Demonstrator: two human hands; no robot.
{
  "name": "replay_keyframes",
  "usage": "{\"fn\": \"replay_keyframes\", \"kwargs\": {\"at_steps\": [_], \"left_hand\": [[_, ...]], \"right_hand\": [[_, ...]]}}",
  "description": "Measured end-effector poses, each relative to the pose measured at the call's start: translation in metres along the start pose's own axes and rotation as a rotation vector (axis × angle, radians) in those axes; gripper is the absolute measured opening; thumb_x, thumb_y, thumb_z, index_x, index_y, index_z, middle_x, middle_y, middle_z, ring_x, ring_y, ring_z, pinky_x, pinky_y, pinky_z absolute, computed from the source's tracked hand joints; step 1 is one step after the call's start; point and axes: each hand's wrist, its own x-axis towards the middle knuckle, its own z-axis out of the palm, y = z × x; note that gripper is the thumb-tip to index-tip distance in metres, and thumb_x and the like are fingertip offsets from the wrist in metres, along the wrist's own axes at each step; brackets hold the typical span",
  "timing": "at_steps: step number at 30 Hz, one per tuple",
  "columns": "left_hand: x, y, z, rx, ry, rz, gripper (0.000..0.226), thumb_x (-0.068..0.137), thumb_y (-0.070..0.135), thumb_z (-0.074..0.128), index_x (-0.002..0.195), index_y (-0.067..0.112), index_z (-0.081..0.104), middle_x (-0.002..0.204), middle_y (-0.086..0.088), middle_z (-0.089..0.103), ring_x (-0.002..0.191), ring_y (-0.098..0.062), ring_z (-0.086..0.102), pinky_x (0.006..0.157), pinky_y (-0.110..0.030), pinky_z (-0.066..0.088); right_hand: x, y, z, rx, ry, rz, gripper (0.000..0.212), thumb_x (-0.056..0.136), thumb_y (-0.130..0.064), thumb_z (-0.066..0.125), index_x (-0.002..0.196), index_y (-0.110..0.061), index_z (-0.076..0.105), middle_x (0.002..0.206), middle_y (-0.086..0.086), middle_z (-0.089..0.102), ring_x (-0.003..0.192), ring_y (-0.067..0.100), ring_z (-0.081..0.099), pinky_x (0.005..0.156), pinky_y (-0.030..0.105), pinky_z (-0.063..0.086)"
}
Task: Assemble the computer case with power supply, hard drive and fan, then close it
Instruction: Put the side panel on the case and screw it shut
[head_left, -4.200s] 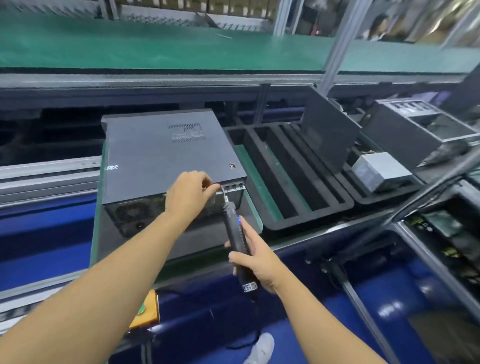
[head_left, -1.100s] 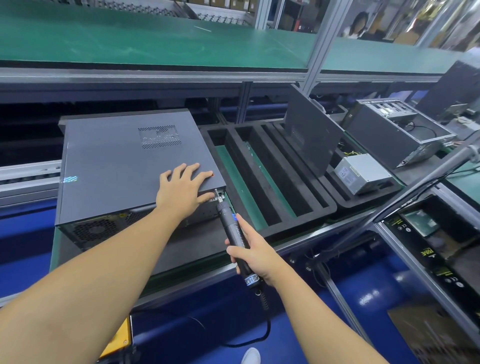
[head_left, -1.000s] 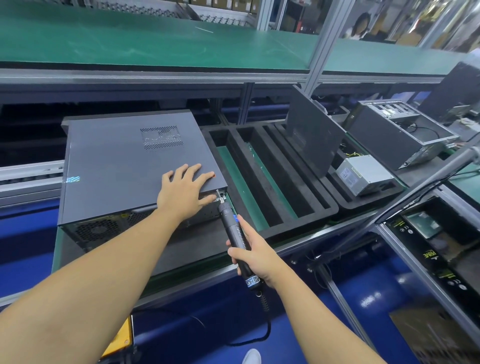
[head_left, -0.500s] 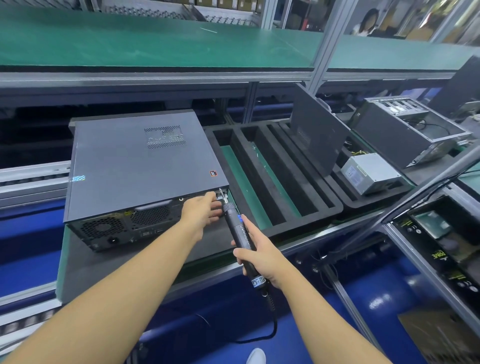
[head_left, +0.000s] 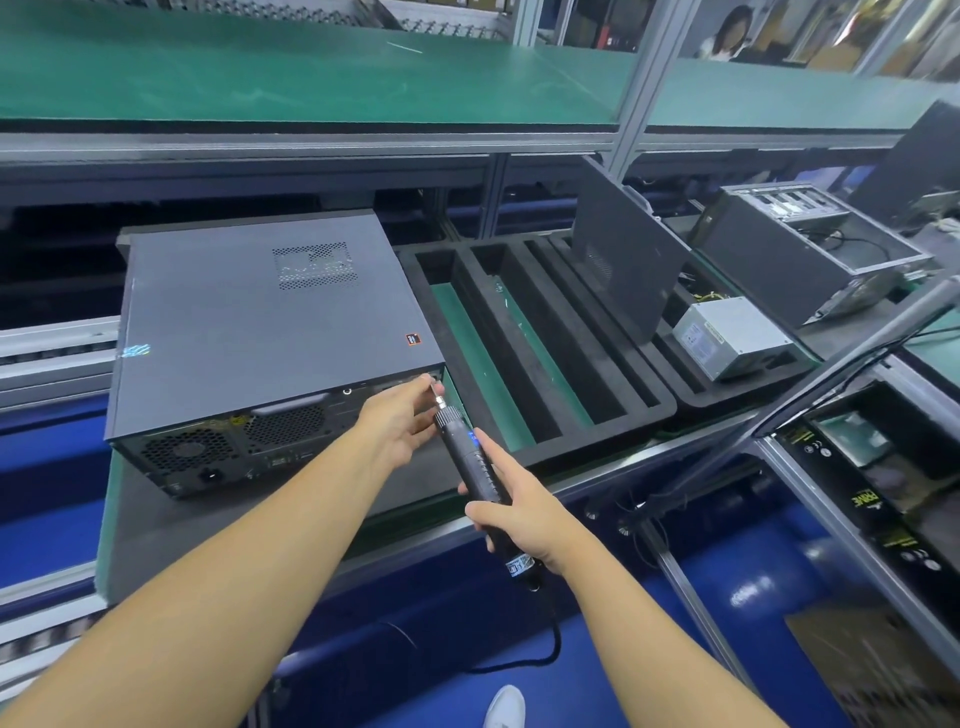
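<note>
**Screwdriver bit set at the rear corner of the closed case**

The computer case (head_left: 270, 332) lies flat on a grey pad (head_left: 156, 519) at about 10 o'clock from the middle of the view. Its cover panel is on top. Its rear face, with fan grilles and a power socket, is turned toward the person.

The right hand (head_left: 519, 512) wraps round the lower barrel of a black electric screwdriver (head_left: 470, 462), with the fingers curled fully about it. The tool slants up toward 11 o'clock. Its bit meets the case's rear face at the upper right corner, just under the cover's edge. A black cable (head_left: 557, 636) hangs from the tool's butt toward 6 o'clock.

The left hand (head_left: 402, 421) reaches in from 7 o'clock and lies against the rear face. Its thumb and forefinger draw together at the bit's tip, and the other fingers are loosely spread below. Whether they grip the bit, a screw or nothing cannot be told.

Just beside the case at 3 o'clock sits a black foam tray (head_left: 540, 353) with long slots. Past it, toward 2 o'clock, a dark side panel (head_left: 623, 260) stands tilted. A grey power supply (head_left: 732, 338) lies near it, with an open case (head_left: 800, 249) behind. A green-matted shelf (head_left: 311, 73) runs across 12 o'clock.
</note>
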Motion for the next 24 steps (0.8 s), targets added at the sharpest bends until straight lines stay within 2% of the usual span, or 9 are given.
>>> {"fn": "replay_keyframes", "kwargs": {"at_steps": [2, 5, 9, 12, 15, 18, 21, 24], "left_hand": [[-0.004, 0.003, -0.008, -0.081, -0.029, 0.012, 0.005, 0.091, 0.023, 0.068, 0.091, 0.018, 0.07, 0.092, 0.001, 0.077, 0.078, -0.017, 0.07, 0.072, -0.032, 0.055], [-0.013, 0.016, -0.032, -0.207, -0.056, 0.093, 0.008, 0.095, 0.022, 0.062, 0.089, 0.018, 0.067, 0.085, 0.001, 0.074, 0.069, -0.014, 0.07, 0.066, -0.03, 0.054], [-0.033, 0.034, -0.09, -0.161, -0.082, 0.216, 0.011, 0.095, 0.018, 0.056, 0.087, 0.015, 0.063, 0.094, -0.003, 0.075, 0.063, -0.014, 0.065, 0.057, -0.027, 0.052], [-0.056, 0.042, -0.15, -0.16, -0.051, 0.233, 0.014, 0.094, 0.014, 0.051, 0.082, 0.015, 0.056, 0.103, -0.007, 0.075, 0.061, -0.015, 0.064, 0.054, -0.026, 0.053], [-0.083, 0.041, -0.218, -0.143, -0.003, 0.237, 0.016, 0.096, 0.015, 0.047, 0.081, 0.018, 0.053, 0.107, -0.009, 0.075, 0.065, -0.016, 0.067, 0.055, -0.026, 0.055], [-0.113, 0.026, -0.293, -0.099, 0.145, 0.23, 0.021, 0.098, 0.015, 0.046, 0.078, 0.015, 0.053, 0.096, -0.011, 0.074, 0.062, -0.017, 0.064, 0.054, -0.027, 0.053], [-0.147, -0.006, -0.367, 0.183, 0.347, 0.166, 0.021, 0.096, 0.016, 0.048, 0.078, 0.01, 0.058, 0.082, -0.01, 0.062, 0.055, -0.016, 0.053, 0.052, -0.027, 0.042], [-0.186, -0.054, -0.431, 0.617, 0.455, 0.042, 0.021, 0.095, 0.016, 0.055, 0.079, 0.008, 0.065, 0.082, -0.01, 0.067, 0.062, -0.018, 0.055, 0.051, -0.024, 0.042]], "right_hand": [[0.0, -0.001, 0.001, 0.006, -0.014, -0.016, 0.086, 0.087, -0.017, 0.069, 0.148, -0.063, 0.03, 0.112, -0.012, 0.069, 0.08, 0.012, 0.066, 0.069, 0.035, 0.06], [0.003, -0.006, 0.008, 0.051, -0.071, -0.048, 0.087, 0.085, -0.01, 0.067, 0.146, -0.062, 0.035, 0.111, -0.003, 0.069, 0.075, 0.016, 0.062, 0.068, 0.038, 0.058], [0.019, -0.022, 0.033, 0.007, -0.194, -0.084, 0.089, 0.082, -0.008, 0.067, 0.146, -0.062, 0.036, 0.111, 0.001, 0.069, 0.071, 0.017, 0.06, 0.066, 0.037, 0.056], [0.035, -0.03, 0.069, 0.013, -0.308, -0.077, 0.088, 0.081, -0.007, 0.068, 0.146, -0.059, 0.038, 0.108, 0.0, 0.069, 0.072, 0.017, 0.059, 0.064, 0.038, 0.055], [0.044, -0.033, 0.117, 0.004, -0.439, -0.073, 0.082, 0.083, -0.016, 0.072, 0.146, -0.057, 0.039, 0.104, 0.0, 0.069, 0.073, 0.017, 0.059, 0.063, 0.038, 0.054], [0.047, -0.035, 0.168, -0.025, -0.561, -0.069, 0.078, 0.085, -0.023, 0.073, 0.147, -0.054, 0.039, 0.099, 0.001, 0.067, 0.071, 0.019, 0.06, 0.06, 0.038, 0.053], [0.047, -0.036, 0.217, -0.062, -0.635, -0.067, 0.083, 0.081, -0.022, 0.072, 0.154, -0.042, 0.036, 0.097, 0.005, 0.065, 0.069, 0.024, 0.058, 0.06, 0.04, 0.051], [0.043, -0.036, 0.26, -0.09, -0.701, -0.059, 0.082, 0.08, -0.018, 0.071, 0.153, -0.038, 0.038, 0.098, 0.01, 0.064, 0.07, 0.025, 0.058, 0.063, 0.04, 0.05]]}}
